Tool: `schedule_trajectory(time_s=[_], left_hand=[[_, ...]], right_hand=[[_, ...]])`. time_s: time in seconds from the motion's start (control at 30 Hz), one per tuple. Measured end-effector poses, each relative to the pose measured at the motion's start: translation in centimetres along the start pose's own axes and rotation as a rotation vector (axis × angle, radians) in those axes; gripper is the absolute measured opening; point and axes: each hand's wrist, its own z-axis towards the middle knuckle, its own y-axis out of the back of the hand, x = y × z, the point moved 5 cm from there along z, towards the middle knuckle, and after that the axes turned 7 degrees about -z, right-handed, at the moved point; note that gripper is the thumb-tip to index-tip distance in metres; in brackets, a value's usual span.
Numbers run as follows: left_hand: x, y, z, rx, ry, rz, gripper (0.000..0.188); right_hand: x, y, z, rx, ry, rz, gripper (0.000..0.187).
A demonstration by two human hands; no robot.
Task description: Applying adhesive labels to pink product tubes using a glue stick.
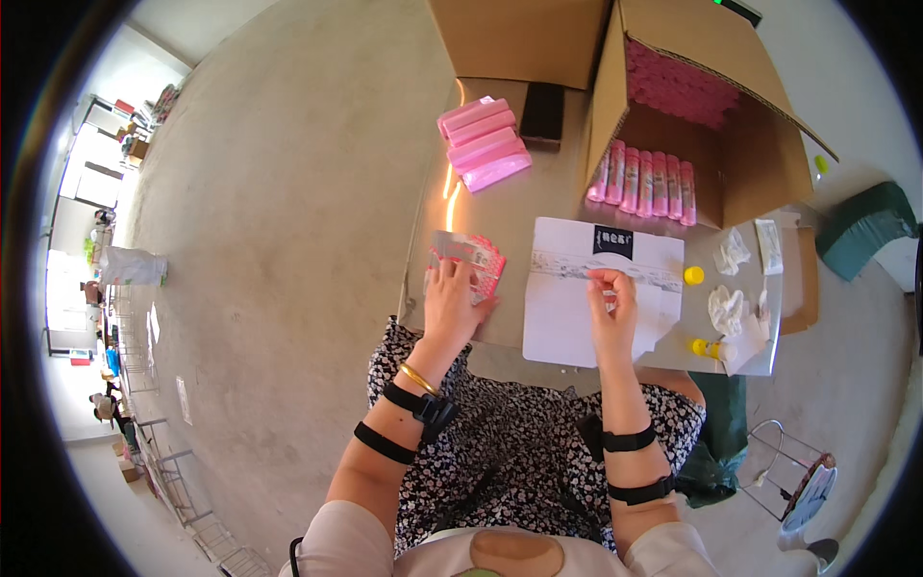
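My left hand (pixel 455 300) lies on a small stack of printed pink and grey labels or cards (pixel 488 258) near the table's left edge. Its fingers are stretched over the stack and the thumb is apart. Over a white printed card sheet (pixel 562 327) with a black label (pixel 612 241), my right hand (pixel 612 306) is raised with its fingertips pinched. Anything between those fingertips is too small to make out. Several pink wrapped rolls (pixel 486 141) lie piled beyond my left hand.
An open cardboard box (pixel 760 188) at the far right holds more pink rolls (pixel 644 183). Next to the pile is a black block (pixel 542 115). Right of the sheet are a yellow cap (pixel 693 276), a yellow-capped bottle (pixel 707 348) and crumpled tissues (pixel 726 311). A wire-framed stool (pixel 808 490) stands lower right.
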Motion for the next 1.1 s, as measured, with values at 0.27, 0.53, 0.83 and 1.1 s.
schedule_trajectory(time_s=[0.27, 0.53, 0.83, 1.1], left_hand=[[1.9, -0.5, -1.2, -0.028, 0.001, 0.074, 0.043], [1.3, 0.1, -1.1, 0.003, -0.015, 0.023, 0.026], [1.4, 1.4, -1.0, -0.061, 0.035, 0.089, 0.014], [1.8, 8.1, -3.5, -0.306, 0.113, -0.235, 0.008]], right_hand=[[-3.1, 6.4, -6.2, -0.002, -0.188, 0.032, 0.008], [-3.5, 9.1, -9.5, -0.042, -0.135, 0.057, 0.006], [-1.6, 9.4, -11.5, -0.020, -0.129, 0.082, 0.004], [0.1, 6.6, -11.9, 0.134, -0.103, 0.131, 0.008]])
